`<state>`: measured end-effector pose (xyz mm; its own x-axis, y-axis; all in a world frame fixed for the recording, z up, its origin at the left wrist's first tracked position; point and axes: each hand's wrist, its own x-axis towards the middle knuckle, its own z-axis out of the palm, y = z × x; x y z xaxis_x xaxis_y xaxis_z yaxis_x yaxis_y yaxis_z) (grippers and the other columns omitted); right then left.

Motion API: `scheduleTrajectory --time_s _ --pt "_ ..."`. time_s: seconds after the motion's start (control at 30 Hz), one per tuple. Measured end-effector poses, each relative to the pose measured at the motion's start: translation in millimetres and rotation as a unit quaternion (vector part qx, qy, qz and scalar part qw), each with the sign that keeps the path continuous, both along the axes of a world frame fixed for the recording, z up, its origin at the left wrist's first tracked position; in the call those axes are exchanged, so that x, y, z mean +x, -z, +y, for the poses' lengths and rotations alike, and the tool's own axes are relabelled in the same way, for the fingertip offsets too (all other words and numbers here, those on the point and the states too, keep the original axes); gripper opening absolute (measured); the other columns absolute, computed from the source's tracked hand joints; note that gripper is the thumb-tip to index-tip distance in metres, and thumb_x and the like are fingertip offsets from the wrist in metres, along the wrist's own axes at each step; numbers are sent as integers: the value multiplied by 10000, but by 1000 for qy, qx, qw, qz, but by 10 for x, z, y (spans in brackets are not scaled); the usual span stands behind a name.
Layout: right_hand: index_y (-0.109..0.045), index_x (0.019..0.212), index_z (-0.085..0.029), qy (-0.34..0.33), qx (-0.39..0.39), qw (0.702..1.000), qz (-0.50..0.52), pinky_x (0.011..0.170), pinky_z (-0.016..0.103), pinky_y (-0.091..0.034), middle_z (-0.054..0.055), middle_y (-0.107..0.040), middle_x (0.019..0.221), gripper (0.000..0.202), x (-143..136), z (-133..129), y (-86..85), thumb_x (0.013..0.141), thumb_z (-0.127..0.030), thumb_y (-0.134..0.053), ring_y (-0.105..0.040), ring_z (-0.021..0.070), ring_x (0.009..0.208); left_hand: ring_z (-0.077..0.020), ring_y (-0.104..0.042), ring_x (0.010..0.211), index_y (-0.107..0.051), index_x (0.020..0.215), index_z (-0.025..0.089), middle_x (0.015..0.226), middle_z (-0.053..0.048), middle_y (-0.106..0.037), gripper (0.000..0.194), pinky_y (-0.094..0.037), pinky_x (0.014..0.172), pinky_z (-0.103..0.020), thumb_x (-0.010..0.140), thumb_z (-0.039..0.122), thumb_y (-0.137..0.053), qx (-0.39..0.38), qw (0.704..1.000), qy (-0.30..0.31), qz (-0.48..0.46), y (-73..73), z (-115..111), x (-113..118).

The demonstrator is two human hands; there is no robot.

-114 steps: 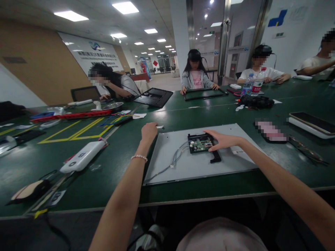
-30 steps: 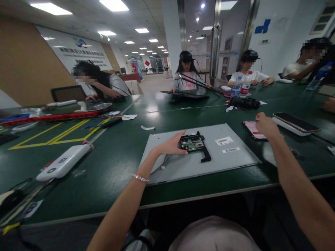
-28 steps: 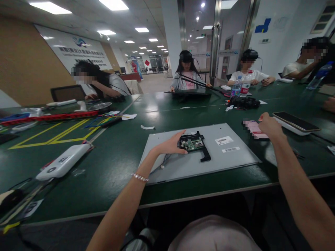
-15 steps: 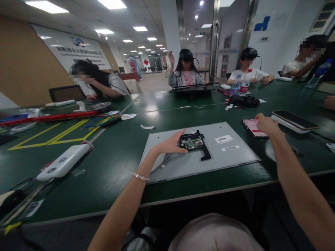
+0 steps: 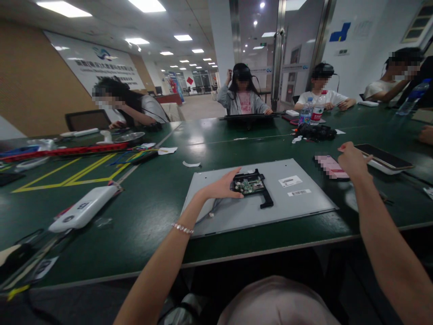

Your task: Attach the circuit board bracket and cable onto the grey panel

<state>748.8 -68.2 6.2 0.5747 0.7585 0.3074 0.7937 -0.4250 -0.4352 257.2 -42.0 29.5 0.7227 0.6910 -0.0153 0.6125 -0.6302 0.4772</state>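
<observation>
My left hand (image 5: 225, 185) spans the left side of a green circuit board (image 5: 249, 184) in a black bracket (image 5: 266, 196), thumb on the near edge and fingers on the far edge. The board lies on a flat grey panel (image 5: 304, 205) with two white labels, and a thin cable runs off beneath my wrist. My right hand (image 5: 353, 159) hovers just right of a phone with a pink lit screen (image 5: 333, 167), apart from it. Its fingers are loosely bent and spread, with nothing visible in them.
A white device with a dark phone on it (image 5: 385, 158) lies beyond my right hand. At the left are a white power bank (image 5: 84, 207), cables and yellow tape lines (image 5: 67, 180). Bottles (image 5: 316, 110) stand farther back. Several people sit around the green table (image 5: 152, 216).
My right hand has lifted off the phone screen and shifted right, uncovering it. My left hand stays on the board. The person opposite has lowered a raised hand to the head.
</observation>
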Motion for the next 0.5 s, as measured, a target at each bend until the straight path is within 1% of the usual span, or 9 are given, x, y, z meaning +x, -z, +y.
scheduleTrajectory --time_s 0.1,0.17,0.3,0.4,0.5 --pt "-481 1166 -168 19 -3 1000 8 1000 539 -309 167 -650 1114 369 21 -25 -21 808 -108 -410 -570 319 1090 -305 -181 1458 -70 1553 167 1602 -144 -143 1147 -159 1194 -421 695 618 -683 -1 1000 2 -1 5 6 -4" --pt "-477 1167 -162 31 -3 1000 7 965 511 -330 182 -650 1089 363 15 -37 -33 813 -118 -416 -574 322 1071 -308 -184 1457 -57 1555 178 1603 -141 -143 1151 -161 1193 -435 695 622 -680 -2 1000 0 -3 0 1 -4" --pt "-473 1177 -142 34 -1 999 -1 933 487 -330 202 -649 1053 359 -33 -55 -58 824 -118 -413 -577 312 1044 -315 -186 1455 -59 1556 184 1601 -142 -151 1153 -167 1191 -446 690 621 -682 -4 1000 0 -8 -23 -22 3" --pt "-473 1181 -150 29 7 999 -18 946 491 -313 185 -662 1032 351 -75 -57 -65 838 -122 -405 -589 303 1019 -308 -193 1454 -77 1553 161 1599 -148 -155 1149 -174 1193 -430 689 612 -686 -6 1000 -3 -6 -36 -37 11" --pt "-470 1187 -163 20 31 998 -59 943 475 -313 166 -673 1019 324 -112 -40 -70 872 -163 -395 -609 286 967 -299 -192 1455 -87 1548 130 1597 -162 -151 1152 -159 1197 -405 687 595 -695 -10 1000 -5 -4 -41 -44 15"
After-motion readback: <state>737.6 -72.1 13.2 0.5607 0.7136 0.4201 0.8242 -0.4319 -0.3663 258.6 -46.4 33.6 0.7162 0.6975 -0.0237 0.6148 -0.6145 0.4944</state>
